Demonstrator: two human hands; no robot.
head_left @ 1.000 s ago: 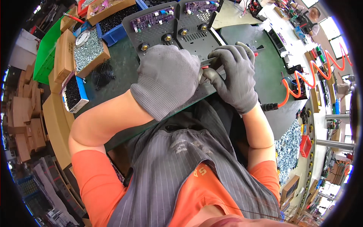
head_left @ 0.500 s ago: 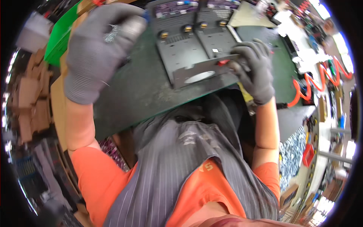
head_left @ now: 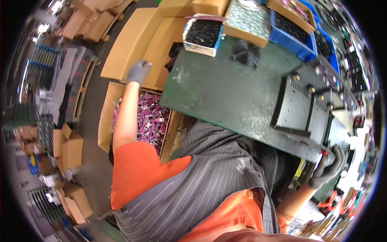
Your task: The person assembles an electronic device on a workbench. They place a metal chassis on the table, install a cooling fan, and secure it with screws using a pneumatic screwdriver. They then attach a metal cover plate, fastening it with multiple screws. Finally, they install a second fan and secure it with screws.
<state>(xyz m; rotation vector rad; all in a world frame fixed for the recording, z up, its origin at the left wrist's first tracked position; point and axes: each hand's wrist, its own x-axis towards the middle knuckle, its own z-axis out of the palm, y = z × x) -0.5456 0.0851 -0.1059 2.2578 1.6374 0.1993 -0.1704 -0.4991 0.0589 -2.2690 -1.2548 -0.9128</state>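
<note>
Two grey-gloved hands are at work, far apart from each other. My left hand (head_left: 139, 71) is stretched out to the left, off the counter, fingers curled loosely with nothing visibly in them; it hovers at the edge of a large open tan cardboard box (head_left: 133, 44). Just below that arm sits another open cardboard box filled with small purple-tagged metal parts (head_left: 151, 121), and my forearm passes above it.

My right hand (head_left: 329, 166) is low at the right, closed around a small red-handled tool (head_left: 323, 153), and it presses against the near corner of a flat black sheet-metal chassis panel (head_left: 296, 109) lying on the dark green counter (head_left: 225, 88). A second black perforated metal panel (head_left: 320, 119) lies just beside the first, touching it along one edge; both carry brass-coloured knobs along the far side.

Further out on the counter, at its far edge, I see a white carton of black screws (head_left: 201, 34), a brown cardboard tray of silver screws (head_left: 248, 18) and a blue plastic bin of dark parts (head_left: 292, 34). A loose heap of black fasteners (head_left: 246, 54) lies on the counter near the blue bin. Stacked cardboard boxes (head_left: 68, 145) stand on the floor at the left.
</note>
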